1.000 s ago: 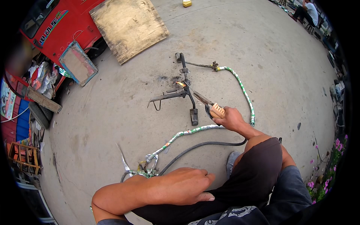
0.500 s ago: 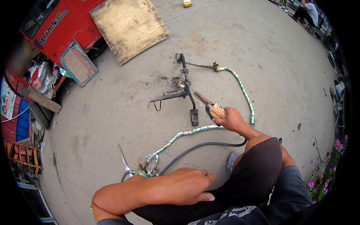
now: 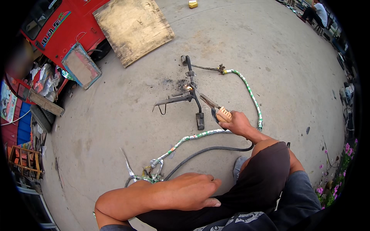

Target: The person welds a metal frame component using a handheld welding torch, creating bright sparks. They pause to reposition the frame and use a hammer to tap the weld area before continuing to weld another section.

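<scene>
My right hand [image 3: 238,124] is wrapped round the tan handle of a welding electrode holder [image 3: 223,114], whose jaws point up and left. A thin welding rod runs from the jaws to a dark metal footrest bar [image 3: 190,79] on the ground. Where the rod meets the bar, a small orange glow [image 3: 188,88] shows beside black soot. The bar has a rubber-covered peg at each end, and a kickstand [image 3: 173,101] reaches left from it. Over my lap, my left hand [image 3: 194,191] hangs loosely bent, thumb apart from the fingers; nothing shows in it, though its fingertips are hidden.
A taped cable [image 3: 252,94] ends in a clamp [image 3: 221,69], joined by a strip to the bar's far end. A black cable [image 3: 208,149] loops near my foot. Farther off are a wooden board [image 3: 133,30], a red vehicle [image 3: 73,27] and a seated person [image 3: 318,13].
Nearly everything holds still. The glow at the rod's tip is still there, and the view has shifted very slightly.
</scene>
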`<state>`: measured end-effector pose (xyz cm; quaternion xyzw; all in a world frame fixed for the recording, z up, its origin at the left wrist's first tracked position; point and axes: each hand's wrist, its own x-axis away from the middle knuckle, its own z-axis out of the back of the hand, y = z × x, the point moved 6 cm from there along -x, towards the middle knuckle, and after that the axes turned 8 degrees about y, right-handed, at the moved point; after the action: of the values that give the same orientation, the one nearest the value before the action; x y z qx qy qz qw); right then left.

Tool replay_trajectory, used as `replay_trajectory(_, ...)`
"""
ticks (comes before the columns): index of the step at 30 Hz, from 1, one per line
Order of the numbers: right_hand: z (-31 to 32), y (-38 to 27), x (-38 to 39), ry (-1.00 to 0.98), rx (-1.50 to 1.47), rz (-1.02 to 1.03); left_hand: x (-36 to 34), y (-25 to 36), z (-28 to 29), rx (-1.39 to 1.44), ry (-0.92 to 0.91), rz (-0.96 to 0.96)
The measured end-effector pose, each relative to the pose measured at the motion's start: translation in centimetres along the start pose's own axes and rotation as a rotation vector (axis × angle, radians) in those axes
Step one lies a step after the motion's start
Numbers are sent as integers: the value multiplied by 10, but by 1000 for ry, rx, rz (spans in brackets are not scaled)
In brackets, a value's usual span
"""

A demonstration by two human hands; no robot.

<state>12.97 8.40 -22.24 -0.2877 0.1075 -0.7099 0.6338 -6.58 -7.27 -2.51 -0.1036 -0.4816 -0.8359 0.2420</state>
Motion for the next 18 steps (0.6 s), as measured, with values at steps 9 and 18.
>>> replay_trajectory(9,2,0,0,9,-19,11,0,1,1,1,4,-10)
replay_trajectory(18,-2,3,-2,-1,-11,12,0,1,0,-10,16,-6)
